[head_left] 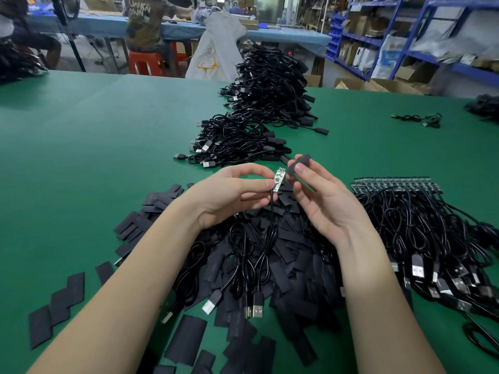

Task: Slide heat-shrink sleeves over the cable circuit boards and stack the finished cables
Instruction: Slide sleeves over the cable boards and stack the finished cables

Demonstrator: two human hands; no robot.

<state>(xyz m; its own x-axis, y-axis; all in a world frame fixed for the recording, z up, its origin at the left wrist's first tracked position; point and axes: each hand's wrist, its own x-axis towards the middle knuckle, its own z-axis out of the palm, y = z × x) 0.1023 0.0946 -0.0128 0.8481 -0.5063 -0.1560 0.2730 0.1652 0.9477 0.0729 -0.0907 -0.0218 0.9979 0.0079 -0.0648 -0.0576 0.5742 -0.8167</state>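
My left hand (pixel 232 194) pinches a small green circuit board (pixel 279 178) at the end of a black cable (pixel 266 247); the cable hangs down to its USB plug (pixel 258 309). My right hand (pixel 321 197) pinches a black heat-shrink sleeve (pixel 297 164) just right of the board's tip, a small gap between them. Under both hands lies a heap of loose flat sleeves (pixel 270 279). A long stack of sleeved cables (pixel 256 114) stretches away behind my hands. Bare-board cables (pixel 421 225) lie in a bundle to the right.
The green table (pixel 94 147) spreads out to the left. Stray sleeves (pixel 58 311) lie at the front left. A single cable (pixel 421 120) and another dark pile (pixel 483 106) sit far right. People sit at a blue table (pixel 94 22) behind; blue shelving (pixel 405 36) stands at the back right.
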